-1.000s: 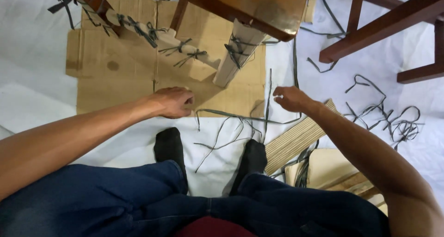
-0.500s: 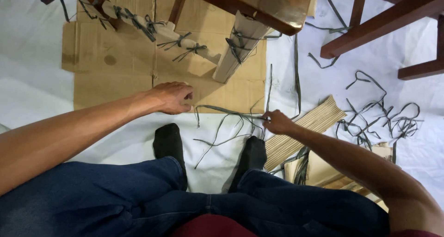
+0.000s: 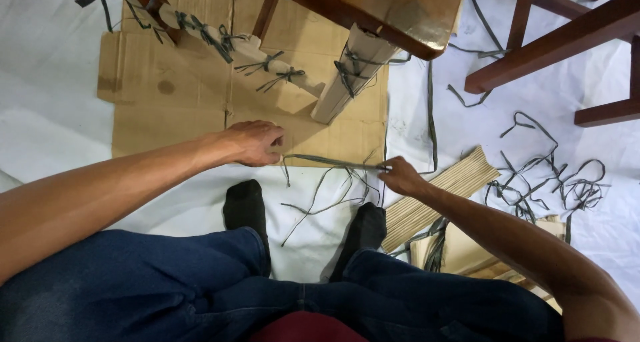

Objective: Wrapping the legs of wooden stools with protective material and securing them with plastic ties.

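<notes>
The fingers [image 3: 272, 142] of the left hand [image 3: 253, 143] are curled under, so what is pinched there cannot be told. The fingers [image 3: 388, 171] of the right hand [image 3: 401, 177] are closed over the end of a dark strap [image 3: 333, 161], and that end is hidden. The wooden chair [image 3: 373, 12] is cut off by the top edge. A second wooden frame [image 3: 567, 39] is cropped at the right. The stacked cardboard pieces [image 3: 467, 245] are partly covered by the right forearm.

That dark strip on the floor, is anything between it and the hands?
Nothing visible. The right hand pinches one end of the strip and the left hand is at its other end, by the cardboard.
</notes>
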